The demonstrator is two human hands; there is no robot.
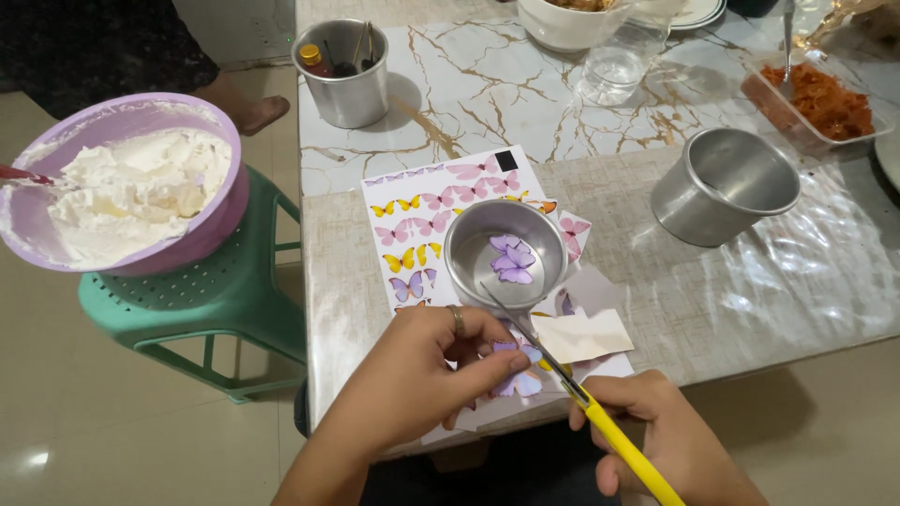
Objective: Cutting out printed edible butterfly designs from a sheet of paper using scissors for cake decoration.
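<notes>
My left hand (427, 375), a ring on one finger, pinches a piece of paper printed with a purple butterfly (518, 379) at the table's near edge. My right hand (670, 440) grips yellow-handled scissors (600, 417), whose blades angle up and left across that paper. Just beyond sits a small round metal tin (469, 267) with purple butterfly cut-outs (511, 258) inside. The tin rests on a white sheet of coloured butterfly prints (412, 234). Paper offcuts (586, 333) lie to the right of the scissors.
A pink bowl of white cream (131, 192) stands on a green plastic stool (211, 300) at the left. On the marble table are a metal cup of tools (345, 80), a tilted empty metal tin (722, 183), a glass (614, 66), and a tray of orange food (820, 98).
</notes>
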